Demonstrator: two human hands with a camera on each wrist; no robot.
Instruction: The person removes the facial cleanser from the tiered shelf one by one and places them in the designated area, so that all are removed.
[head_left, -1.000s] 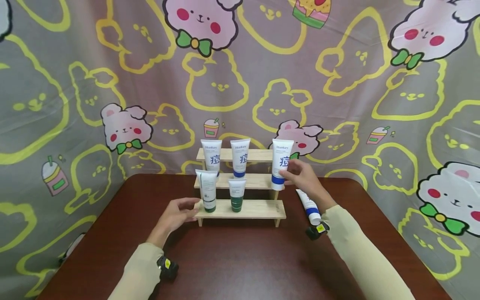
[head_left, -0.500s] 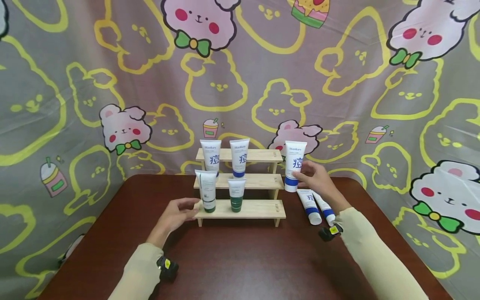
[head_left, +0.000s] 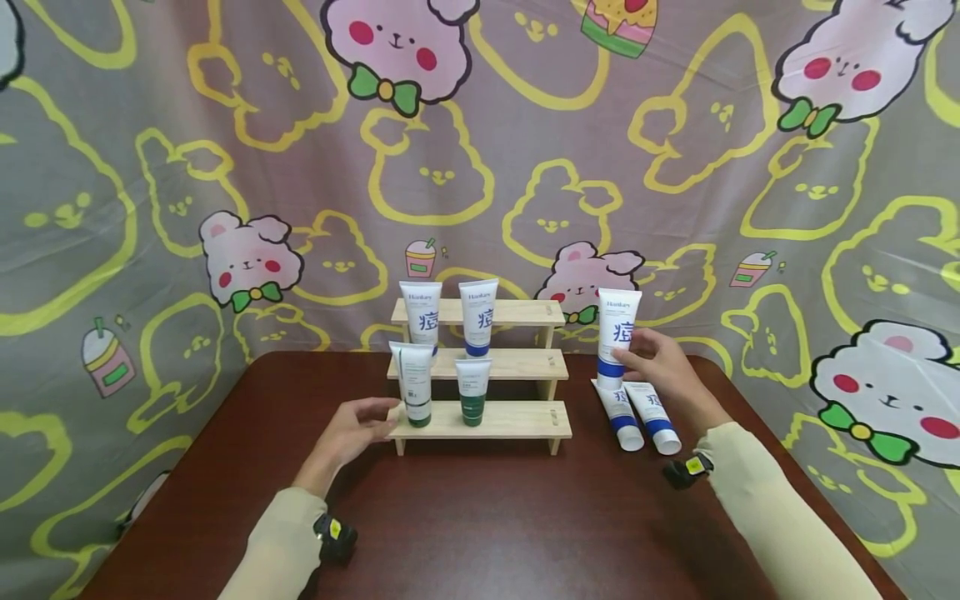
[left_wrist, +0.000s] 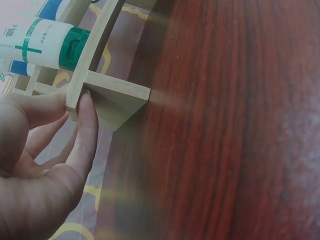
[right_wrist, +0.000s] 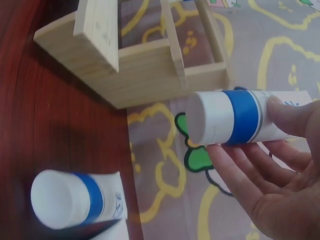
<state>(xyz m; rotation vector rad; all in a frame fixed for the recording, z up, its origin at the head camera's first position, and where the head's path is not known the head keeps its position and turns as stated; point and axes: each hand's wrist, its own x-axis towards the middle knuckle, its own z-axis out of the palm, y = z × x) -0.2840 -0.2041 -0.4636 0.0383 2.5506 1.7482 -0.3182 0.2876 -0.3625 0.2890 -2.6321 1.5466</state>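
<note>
My left hand (head_left: 352, 429) pinches the left end of the lowest step of a three-step wooden display rack (head_left: 521, 417); the left wrist view shows thumb and fingers about the board's edge (left_wrist: 77, 100). To the right of the rack, my right hand (head_left: 666, 371) holds a white squeeze tube (head_left: 617, 329) with a blue band upright, cap down, thumb on its front. Beneath it two similar tubes, a left one (head_left: 624, 423) and a right one (head_left: 654, 421), lie on the table. The right wrist view shows the held tube (right_wrist: 245, 117) apart from the rack.
Two blue-banded tubes, one left (head_left: 422, 312) and one right (head_left: 478, 315), stand on the middle step. On the lowest step stand a taller green-capped tube (head_left: 415, 379) and a shorter white-and-green tube (head_left: 472, 392). A cartoon-print cloth (head_left: 450, 242) hangs behind the brown table (head_left: 480, 533).
My right hand has carried the blue-banded tube rightward from the rack's right end to above the lying tubes, of which the second has come into view. My left hand has stayed at the rack.
</note>
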